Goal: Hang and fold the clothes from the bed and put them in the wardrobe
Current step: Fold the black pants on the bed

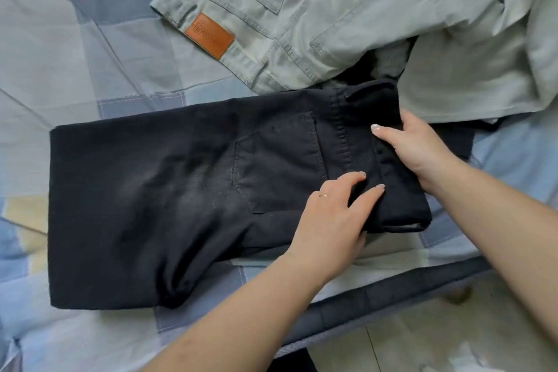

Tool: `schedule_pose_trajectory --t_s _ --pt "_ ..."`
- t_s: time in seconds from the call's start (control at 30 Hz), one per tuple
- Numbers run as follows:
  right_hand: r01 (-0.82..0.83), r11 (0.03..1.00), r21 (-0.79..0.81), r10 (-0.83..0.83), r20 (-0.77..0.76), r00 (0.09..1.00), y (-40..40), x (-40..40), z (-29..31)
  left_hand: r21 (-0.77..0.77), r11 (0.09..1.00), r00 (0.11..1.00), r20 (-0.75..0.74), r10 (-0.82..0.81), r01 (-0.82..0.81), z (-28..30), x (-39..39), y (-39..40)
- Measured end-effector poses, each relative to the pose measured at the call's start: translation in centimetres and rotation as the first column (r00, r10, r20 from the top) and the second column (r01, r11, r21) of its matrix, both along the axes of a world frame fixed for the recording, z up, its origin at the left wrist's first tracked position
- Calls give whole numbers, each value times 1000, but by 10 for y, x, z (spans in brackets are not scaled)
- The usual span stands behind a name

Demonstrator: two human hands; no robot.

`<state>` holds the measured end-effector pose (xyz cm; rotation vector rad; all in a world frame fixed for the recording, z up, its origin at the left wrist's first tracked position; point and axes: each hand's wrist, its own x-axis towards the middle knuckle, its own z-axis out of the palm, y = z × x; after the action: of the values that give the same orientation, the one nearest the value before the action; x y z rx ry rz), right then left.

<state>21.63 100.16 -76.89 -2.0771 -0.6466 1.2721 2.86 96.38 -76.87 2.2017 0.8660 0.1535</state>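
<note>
Black trousers (157,190) lie across the bed, back pocket up, with the waistband end at the right folded over on itself. My left hand (332,214) rests on the folded waistband, its fingers curled over the fold's lower edge. My right hand (416,145) grips the upper right part of the same fold, thumb on top and fingers tucked under the cloth. Pale green trousers (332,9) with a brown leather patch (210,36) lie crumpled behind the black pair.
The bed wears a patchwork cover (60,39) in blue, grey and yellow squares. The bed's dark edge (377,302) runs along the lower right, with pale tiled floor (437,341) beyond it. More dark cloth (392,60) shows under the green trousers.
</note>
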Motion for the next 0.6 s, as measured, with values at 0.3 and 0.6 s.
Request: schedule_pose_trajectory --t_s 0.3,0.6 --pt "-254 935 246 -6 728 685 6 -36 -18 65 998 1000 -16 -22 23 -40 -60 10" --pt "-806 418 -418 692 721 -15 24 -101 -76 152 970 932 -336 -132 192 -76 -110 -11"
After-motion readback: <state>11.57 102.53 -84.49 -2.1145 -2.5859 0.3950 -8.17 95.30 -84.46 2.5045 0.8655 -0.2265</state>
